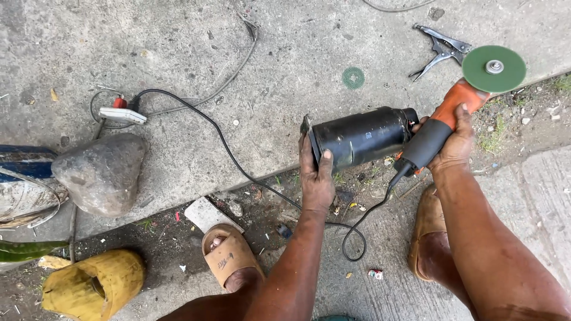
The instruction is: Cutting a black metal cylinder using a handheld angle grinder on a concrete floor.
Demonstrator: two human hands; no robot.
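The far end of the black cylinder (364,137) is hidden behind the right hand (451,142) and the grinder body, so how the two meet cannot be told; the forearms and both legs are cut off at the bottom edge; a blue and white object at nine o'clock is cut by the left edge and cannot be made out.

The left hand (316,177) is closed around the near end of the cylinder, thumb on its front face, fingers curled over the rim; the cylinder lies level above the ground, just right of centre. The right hand is wrapped tight on the black grip of the angle grinder (452,113), at three o'clock from the cylinder; its green disc (493,69) faces up at two o'clock, apart from the cylinder.

The black cord (238,163) trails from the grinder to a white power strip (122,115) at ten o'clock; locking pliers (441,50) lie on the concrete at one o'clock, just beside the disc; a grey rock (101,173) sits at nine o'clock; tan sandals (229,254) at six o'clock.
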